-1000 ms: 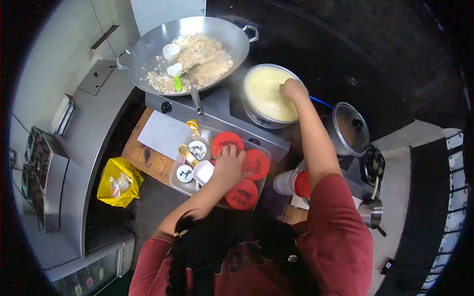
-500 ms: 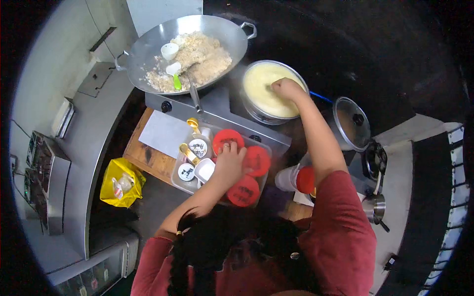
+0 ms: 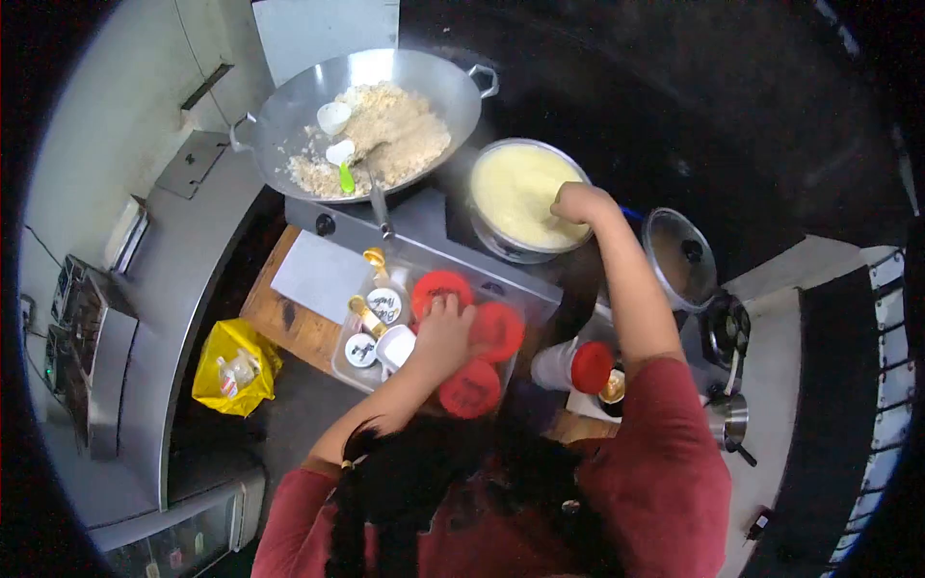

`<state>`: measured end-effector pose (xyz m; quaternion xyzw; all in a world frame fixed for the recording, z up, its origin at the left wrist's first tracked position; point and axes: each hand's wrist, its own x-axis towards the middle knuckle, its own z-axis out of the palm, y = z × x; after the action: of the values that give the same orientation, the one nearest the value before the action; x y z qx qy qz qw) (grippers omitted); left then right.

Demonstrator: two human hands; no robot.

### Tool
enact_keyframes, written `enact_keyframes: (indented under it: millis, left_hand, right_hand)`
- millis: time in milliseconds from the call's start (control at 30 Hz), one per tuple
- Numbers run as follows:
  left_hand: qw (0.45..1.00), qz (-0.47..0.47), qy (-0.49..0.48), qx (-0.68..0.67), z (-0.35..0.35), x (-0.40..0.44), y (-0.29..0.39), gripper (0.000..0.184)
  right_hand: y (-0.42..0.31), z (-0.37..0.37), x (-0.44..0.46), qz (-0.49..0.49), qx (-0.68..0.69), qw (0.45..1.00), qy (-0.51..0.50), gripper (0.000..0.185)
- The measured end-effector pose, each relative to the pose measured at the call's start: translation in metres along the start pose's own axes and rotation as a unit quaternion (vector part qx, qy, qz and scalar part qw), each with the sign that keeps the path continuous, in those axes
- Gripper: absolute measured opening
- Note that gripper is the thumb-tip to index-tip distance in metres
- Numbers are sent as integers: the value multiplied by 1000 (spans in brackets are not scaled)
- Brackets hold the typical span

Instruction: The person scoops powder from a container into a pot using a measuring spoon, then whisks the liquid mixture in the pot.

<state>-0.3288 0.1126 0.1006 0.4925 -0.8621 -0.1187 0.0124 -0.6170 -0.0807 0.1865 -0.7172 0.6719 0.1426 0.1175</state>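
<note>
My right hand (image 3: 584,204) is closed above the right side of a metal pot (image 3: 515,249) filled with pale yellow liquid (image 3: 515,188). What its fingers hold, if anything, is hidden. My left hand (image 3: 448,332) lies over red-lidded containers in a clear plastic bin (image 3: 342,339), its fingers spread and touching a red lid (image 3: 443,292). Beside it are another red lid (image 3: 499,331), a white-lidded jar (image 3: 387,305) with handwriting, a smaller white-lidded jar (image 3: 361,350), a white scoop (image 3: 396,347) and yellow measuring spoons (image 3: 365,314).
A wide wok (image 3: 279,125) at the back holds a crumbly beige mixture, a white cup and a green-handled spatula. Right of the pot stands a glass-lidded pot (image 3: 679,255). A red-lidded jar (image 3: 590,367) lies nearer me. A yellow bag (image 3: 236,366) is at left.
My right hand has moved right and toward me over the pot, from near its middle to its right edge. My left hand stays on the red lids. The view has shifted slightly.
</note>
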Motion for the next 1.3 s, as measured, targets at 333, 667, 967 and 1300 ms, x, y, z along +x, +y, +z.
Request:
enact_keyframes:
  millis: [333, 667, 967, 1300]
  left_hand:
    - [999, -5, -42, -16, -4, -1, -2, 83]
    - [1000, -4, -10, 1, -6, 0, 0, 77]
    - [1000, -3, -11, 0, -5, 2, 1, 78]
    - [1000, 1, 3, -12, -2, 2, -1, 78]
  right_hand:
    - [-7, 7, -11, 10, 9, 1000, -3, 36]
    - [1, 19, -2, 2, 115, 993, 34, 34]
    - [9, 30, 11, -14, 182, 980, 84, 32]
    - [46, 46, 47, 31, 147, 983, 103, 43]
